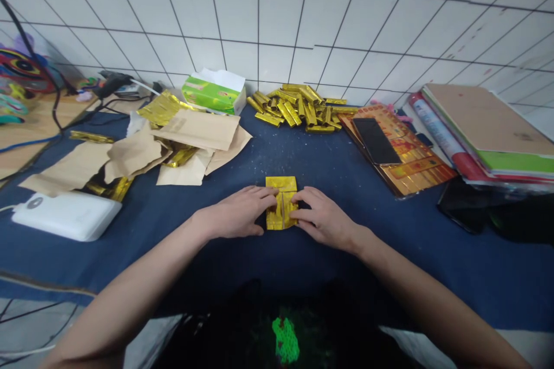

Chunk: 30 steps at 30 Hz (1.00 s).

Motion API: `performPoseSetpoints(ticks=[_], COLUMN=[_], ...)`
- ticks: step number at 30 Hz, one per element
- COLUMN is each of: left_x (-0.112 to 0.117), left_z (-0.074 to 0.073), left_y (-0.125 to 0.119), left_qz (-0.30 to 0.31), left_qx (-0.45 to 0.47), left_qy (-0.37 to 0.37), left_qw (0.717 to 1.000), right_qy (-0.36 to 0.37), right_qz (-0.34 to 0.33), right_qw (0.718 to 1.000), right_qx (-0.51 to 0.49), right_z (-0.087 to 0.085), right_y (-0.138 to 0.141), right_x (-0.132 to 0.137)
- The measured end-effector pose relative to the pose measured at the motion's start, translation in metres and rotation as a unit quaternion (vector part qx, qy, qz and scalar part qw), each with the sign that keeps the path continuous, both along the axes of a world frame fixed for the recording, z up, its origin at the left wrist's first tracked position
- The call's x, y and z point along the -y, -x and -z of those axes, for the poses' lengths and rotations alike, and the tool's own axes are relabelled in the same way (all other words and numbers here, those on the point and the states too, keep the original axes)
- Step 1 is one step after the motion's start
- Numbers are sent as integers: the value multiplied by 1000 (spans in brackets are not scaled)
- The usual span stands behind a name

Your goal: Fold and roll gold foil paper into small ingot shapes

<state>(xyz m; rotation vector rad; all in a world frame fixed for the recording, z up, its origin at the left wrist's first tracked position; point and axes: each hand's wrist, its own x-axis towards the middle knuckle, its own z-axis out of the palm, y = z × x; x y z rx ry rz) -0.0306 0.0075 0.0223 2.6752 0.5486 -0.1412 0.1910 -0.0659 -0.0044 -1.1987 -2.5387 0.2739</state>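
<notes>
Foil sticks (298, 108) beside tissue box (212, 93), power bank (64, 216) before paper scraps (134, 155)

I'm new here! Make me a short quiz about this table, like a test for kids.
1. True or false: the left hand and the right hand both touch the folded gold foil piece.
2. Which is closer to the tiled wall: the heap of gold foil folds or the white power bank?
3. What dark, flat thing lies on the gold-printed papers?

Key: 1. True. 2. The heap of gold foil folds. 3. A smartphone.
</notes>
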Motion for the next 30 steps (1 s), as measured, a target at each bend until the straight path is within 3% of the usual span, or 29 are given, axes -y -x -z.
performPoseSetpoints(ticks=[6, 15, 26, 30], left_x=[3, 5, 5, 8], left_z=[-1, 4, 13, 15], left_y=[-2, -7, -14, -16], left_qz=[-7, -31, -120, -176], left_qx=[2, 52, 67, 70], left_qy=[-11, -23, -15, 0], left_qw=[1000, 998, 990, 982], right_qy=[13, 88, 167, 191], right_qz=[8, 94, 246, 265], right_qw=[996, 982, 940, 927], right_qx=[-89, -141, -168, -186], right_z=[6, 5, 4, 4], right_y=[0, 2, 9, 11], right_x=[-3, -6, -9, -13])
